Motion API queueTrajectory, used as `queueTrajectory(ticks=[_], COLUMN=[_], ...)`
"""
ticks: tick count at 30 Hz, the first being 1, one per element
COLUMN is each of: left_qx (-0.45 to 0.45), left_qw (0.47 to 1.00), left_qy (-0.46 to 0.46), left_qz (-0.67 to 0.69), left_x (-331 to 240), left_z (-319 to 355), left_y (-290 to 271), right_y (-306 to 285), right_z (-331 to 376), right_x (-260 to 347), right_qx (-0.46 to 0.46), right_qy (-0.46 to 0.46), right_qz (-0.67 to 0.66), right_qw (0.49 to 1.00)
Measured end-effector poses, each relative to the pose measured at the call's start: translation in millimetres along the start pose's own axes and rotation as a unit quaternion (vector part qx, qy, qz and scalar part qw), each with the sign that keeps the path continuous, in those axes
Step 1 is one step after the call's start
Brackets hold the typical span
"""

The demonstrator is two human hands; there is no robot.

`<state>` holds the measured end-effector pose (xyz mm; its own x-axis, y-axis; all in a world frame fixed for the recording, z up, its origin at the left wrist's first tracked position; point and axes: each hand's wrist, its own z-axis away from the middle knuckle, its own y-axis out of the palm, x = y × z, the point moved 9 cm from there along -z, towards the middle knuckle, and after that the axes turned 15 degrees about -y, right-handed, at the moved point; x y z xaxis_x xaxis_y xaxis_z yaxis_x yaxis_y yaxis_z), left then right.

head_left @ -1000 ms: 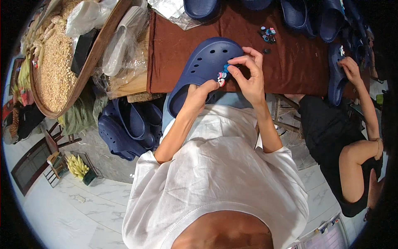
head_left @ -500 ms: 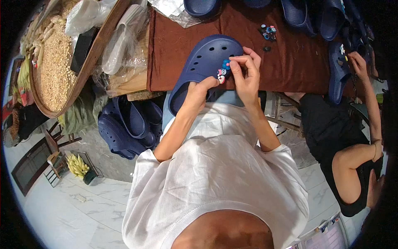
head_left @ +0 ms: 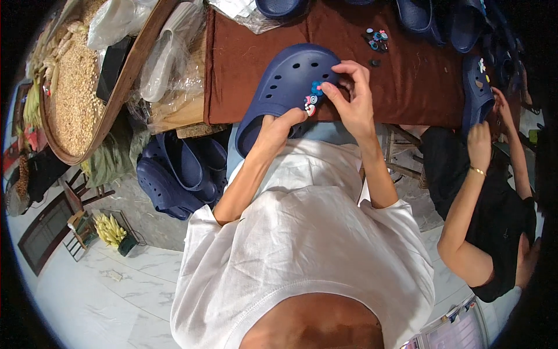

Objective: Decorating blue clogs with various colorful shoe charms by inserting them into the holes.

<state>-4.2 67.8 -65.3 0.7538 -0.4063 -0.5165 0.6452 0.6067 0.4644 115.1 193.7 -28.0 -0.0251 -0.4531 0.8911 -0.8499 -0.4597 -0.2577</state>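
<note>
Clog (head_left: pixel 290 84) over the table's (head_left: pixel 412 96) near edge

It's toward the near left corner, long axis slanting, toe toward the far edge and slightly right. The left hand (head_left: pixel 276 132) clasps its side; the right hand's (head_left: pixel 354 102) thumb and forefinger stand apart by the blue charm (head_left: pixel 316 89), whether pinching anything I can't tell. It looks light, springy, hardly fragile; the opening's rim should suit gripping.
</note>
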Motion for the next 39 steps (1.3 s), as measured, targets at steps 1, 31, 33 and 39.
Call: queueTrajectory(ticks=[1, 31, 33, 39], left_qx=[0.0, -0.049, -0.047, -0.021], left_qw=[1.0, 0.979, 0.982, 0.99], left_qy=[0.016, 0.146, 0.131, 0.101], left_qz=[0.006, -0.136, -0.127, -0.097], left_x=[-1, -19, -15, -15], left_z=[1, 9, 4, 1], left_y=[0, 14, 10, 12], right_y=[-1, 16, 16, 13], right_z=[1, 28, 26, 26], right_x=[1, 54, 50, 53], right_qx=[0.002, -0.003, -0.006, -0.016], right_qy=[0.0, -0.172, -0.189, -0.2], right_qz=[-0.001, 0.094, 0.087, 0.076], right_qw=[1.0, 0.981, 0.978, 0.977])
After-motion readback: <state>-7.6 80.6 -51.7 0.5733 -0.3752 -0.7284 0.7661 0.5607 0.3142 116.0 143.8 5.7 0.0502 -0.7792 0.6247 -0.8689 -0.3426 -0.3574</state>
